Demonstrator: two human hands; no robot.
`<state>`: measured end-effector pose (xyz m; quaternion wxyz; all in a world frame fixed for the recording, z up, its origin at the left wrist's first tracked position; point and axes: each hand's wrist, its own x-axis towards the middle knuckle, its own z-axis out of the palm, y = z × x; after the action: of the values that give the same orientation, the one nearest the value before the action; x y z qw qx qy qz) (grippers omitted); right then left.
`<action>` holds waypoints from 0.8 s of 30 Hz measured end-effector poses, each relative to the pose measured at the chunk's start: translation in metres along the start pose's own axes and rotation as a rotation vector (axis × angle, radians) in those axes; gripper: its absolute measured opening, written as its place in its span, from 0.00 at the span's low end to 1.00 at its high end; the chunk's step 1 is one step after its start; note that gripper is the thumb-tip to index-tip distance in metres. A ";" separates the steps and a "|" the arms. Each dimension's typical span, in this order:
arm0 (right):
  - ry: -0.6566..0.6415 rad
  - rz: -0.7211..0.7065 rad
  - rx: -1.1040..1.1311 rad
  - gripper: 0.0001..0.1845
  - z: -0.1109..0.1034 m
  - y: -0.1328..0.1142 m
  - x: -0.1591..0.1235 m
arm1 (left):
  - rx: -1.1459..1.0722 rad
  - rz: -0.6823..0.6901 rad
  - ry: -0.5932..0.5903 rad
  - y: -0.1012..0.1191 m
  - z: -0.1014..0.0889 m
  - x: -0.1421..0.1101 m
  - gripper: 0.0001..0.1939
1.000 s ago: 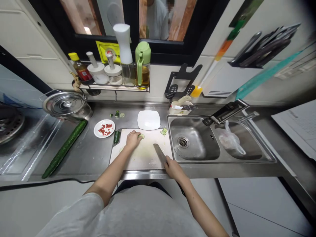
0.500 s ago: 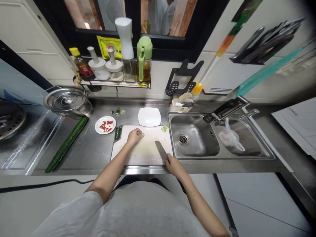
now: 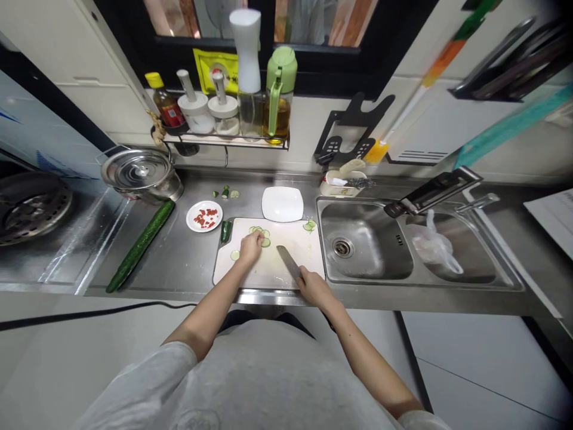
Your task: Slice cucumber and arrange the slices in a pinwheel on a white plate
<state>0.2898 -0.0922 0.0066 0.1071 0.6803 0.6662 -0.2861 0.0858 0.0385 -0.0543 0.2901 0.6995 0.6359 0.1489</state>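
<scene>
My right hand [image 3: 314,286] is wrapped round the handle of a kitchen knife [image 3: 289,261], whose blade points up and left over the white cutting board [image 3: 286,275]. At the board's left half, my left hand [image 3: 251,247] is pinched on a thin cucumber slice [image 3: 266,242]. More slices lie just beyond its fingers, partly hidden by them. A single round slice [image 3: 235,255] rests on the board to the left of this hand. A small pile of slices [image 3: 309,225] sits at the top right corner. A dark green cucumber piece [image 3: 226,231] lies at the board's upper left edge.
A white plate [image 3: 282,204] stands behind the board; a round plate [image 3: 192,224] with red chopped bits is left. A whole cucumber [image 3: 141,246] leans by a lidded steel pot [image 3: 142,174]. The double sink [image 3: 364,239] adjoins on the right. Bottles stand on the shelf [image 3: 224,140].
The view has swung, so the counter sits further right in the picture. More cucumber slices show beside my left fingers, and the slice at the left is now uncovered. The knife stays in my right hand.
</scene>
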 end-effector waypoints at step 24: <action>0.021 -0.019 0.141 0.14 -0.027 -0.032 0.045 | 0.118 -0.040 0.029 -0.003 -0.002 0.024 0.11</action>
<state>0.2628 -0.0365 0.0125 0.0491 0.6828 0.6519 -0.3263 0.0854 0.0628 -0.0584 0.2421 0.7004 0.6614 0.1156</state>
